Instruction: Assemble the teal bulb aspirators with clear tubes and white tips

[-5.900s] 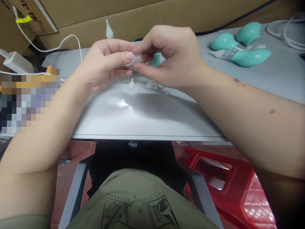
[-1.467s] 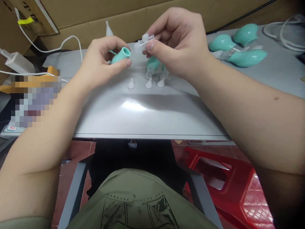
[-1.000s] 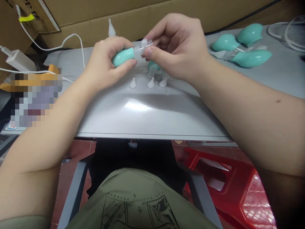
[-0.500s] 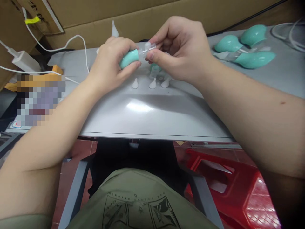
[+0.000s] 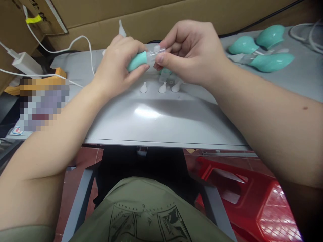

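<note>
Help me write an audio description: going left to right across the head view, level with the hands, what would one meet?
White charger → left hand → the teal bulb it holds → clear plastic piece → right hand → group of three teal bulbs → looped pale cable.

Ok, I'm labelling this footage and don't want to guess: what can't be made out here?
In the head view:
Teal bulb: its rear is covered by the left hand.
Clear fitting: partly behind the right hand.
Pixelated patch: blurred, so what lies there is unknown.
Shirt print: small lettering, too fine to read.
Red stool: cut off by the bottom edge.
</note>
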The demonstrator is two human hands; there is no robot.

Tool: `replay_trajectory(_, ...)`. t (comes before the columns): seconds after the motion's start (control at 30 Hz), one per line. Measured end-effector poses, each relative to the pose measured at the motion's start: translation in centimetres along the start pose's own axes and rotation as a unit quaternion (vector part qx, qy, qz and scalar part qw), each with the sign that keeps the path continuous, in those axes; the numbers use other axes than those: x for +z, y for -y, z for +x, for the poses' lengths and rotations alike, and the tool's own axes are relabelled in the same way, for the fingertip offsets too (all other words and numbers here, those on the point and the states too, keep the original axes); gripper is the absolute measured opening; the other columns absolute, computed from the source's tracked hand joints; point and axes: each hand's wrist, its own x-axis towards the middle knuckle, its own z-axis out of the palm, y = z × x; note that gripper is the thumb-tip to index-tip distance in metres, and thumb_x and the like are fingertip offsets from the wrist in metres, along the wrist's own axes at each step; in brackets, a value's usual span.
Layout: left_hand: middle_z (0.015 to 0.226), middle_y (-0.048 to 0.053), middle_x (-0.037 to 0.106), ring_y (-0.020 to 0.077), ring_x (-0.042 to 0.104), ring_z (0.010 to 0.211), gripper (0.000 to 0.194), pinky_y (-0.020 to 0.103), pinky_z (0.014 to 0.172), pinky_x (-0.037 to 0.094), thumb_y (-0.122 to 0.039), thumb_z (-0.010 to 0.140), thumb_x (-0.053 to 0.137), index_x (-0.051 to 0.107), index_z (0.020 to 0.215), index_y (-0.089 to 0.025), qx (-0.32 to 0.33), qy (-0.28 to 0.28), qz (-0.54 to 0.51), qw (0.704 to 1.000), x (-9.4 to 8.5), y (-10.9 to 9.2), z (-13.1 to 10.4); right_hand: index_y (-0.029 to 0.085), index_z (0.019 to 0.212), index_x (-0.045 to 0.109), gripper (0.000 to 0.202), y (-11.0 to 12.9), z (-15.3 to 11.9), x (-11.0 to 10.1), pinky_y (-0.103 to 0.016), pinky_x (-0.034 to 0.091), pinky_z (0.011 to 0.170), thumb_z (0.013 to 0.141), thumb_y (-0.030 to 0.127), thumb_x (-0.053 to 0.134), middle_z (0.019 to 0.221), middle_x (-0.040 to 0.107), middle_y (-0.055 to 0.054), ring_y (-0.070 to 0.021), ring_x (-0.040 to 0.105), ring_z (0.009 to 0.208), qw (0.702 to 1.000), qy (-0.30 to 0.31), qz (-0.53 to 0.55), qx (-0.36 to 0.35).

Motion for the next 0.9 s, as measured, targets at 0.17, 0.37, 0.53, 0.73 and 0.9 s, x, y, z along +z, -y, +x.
replay_trajectory(0.17,0.105,0.014,0.075,0.0375,0.066,0.105,0.047,0.056,0.093,0.054,-0.071,0.109,0.06,0.075,0.118,-0.028,0.02,0.029,0.034,0.999,0.1,1.0,-0.1,0.02,0.093,0.071,0.047,1.2,-0.3,-0.5,-0.029,0.052,0.058,0.08,0.044,0.109,0.081,0.077,-0.003,-0.0175,0.074,0.072,0.999,0.028,-0.02,0.013)
replay_trajectory(0.37,0.098,0.012,0.075,0.0326,0.065,0.098,0.044,0.052,0.091,0.053,-0.064,0.108,0.063,0.078,0.116,-0.024,0.047,0.08,0.033,0.995,-0.7,1.3,0.0,0.022,0.085,0.074,0.039,1.0,-0.2,-0.7,-0.027,0.05,0.062,0.073,0.032,0.11,0.081,0.072,0.001,-0.0106,0.064,0.07,0.997,0.043,-0.062,-0.006)
replay_trajectory(0.53,0.096,0.009,0.077,0.0336,0.065,0.098,0.038,0.054,0.092,0.053,-0.068,0.106,0.067,0.077,0.112,-0.031,0.024,0.093,-0.012,0.995,-0.9,0.8,-0.1,0.025,0.085,0.075,0.035,0.9,0.0,-1.0,-0.027,0.053,0.064,0.075,0.04,0.105,0.084,0.073,0.0,-0.0112,0.065,0.071,0.991,0.073,-0.112,-0.026)
replay_trajectory(0.73,0.096,0.009,0.078,0.0334,0.07,0.098,0.049,0.054,0.092,0.055,-0.076,0.107,0.067,0.08,0.111,-0.028,0.006,0.06,-0.041,0.997,-1.4,0.1,0.0,0.027,0.088,0.071,0.041,2.7,-0.6,-0.5,-0.031,0.06,0.075,0.085,0.056,0.1,0.093,0.075,-0.002,-0.0156,0.066,0.078,0.984,0.062,-0.162,-0.036)
replay_trajectory(0.9,0.1,0.008,0.079,0.0313,0.066,0.097,0.059,0.053,0.094,0.055,-0.087,0.105,0.064,0.079,0.112,-0.03,-0.014,0.063,-0.033,0.997,-1.1,0.1,0.1,0.027,0.088,0.07,0.052,3.0,-1.0,0.3,-0.038,0.062,0.078,0.078,0.065,0.104,0.096,0.076,-0.005,-0.0207,0.068,0.082,0.986,0.029,-0.163,-0.012)
